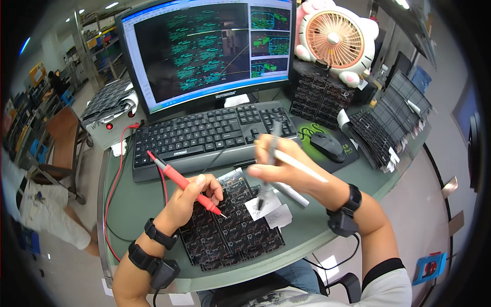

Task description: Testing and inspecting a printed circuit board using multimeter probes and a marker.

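This is an electronics workshop or factory test bench, shown by the monitor displaying a circuit board layout, stacks of black circuit boards around the keyboard, red test leads, and storage shelving behind.

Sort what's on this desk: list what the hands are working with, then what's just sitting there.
In hand:
left hand with red probe
right hand with dark probe and white pen
black circuit board panel
paper slips

Lying about:
keyboard
mouse
monitor
pink fan
stacked boards
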